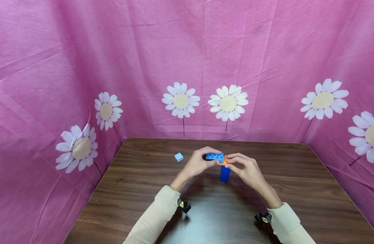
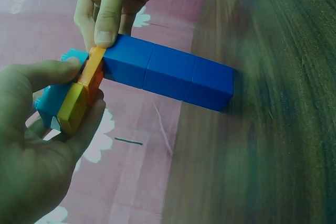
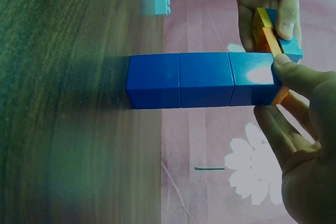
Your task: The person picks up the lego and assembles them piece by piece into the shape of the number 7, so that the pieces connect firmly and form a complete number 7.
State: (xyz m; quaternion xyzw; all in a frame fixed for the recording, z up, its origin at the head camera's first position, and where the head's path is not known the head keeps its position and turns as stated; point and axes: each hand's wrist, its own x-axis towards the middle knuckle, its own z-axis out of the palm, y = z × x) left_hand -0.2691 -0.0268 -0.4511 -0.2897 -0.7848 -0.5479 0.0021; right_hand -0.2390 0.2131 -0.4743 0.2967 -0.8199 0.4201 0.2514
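Pink daisy-print cloth point(image 1: 202, 64), brown wooden table point(image 1: 217, 210)

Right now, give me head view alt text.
The left hand grips a long blue brick and the right hand pinches an orange brick atop a dark blue tower on a wooden table. A pale blue brick sits apart.

Pink cloth point(image 1: 187, 40) (daisy-printed) hangs around a brown table point(image 1: 120, 189).

This is looking like a curtained-off booth point(image 1: 31, 112): pink daisy-printed cloth point(image 1: 202, 57) is hanging beyond the left grip point(image 1: 196, 164) and to both sides, while a wood-grain desk point(image 1: 120, 189) is standing beneath.
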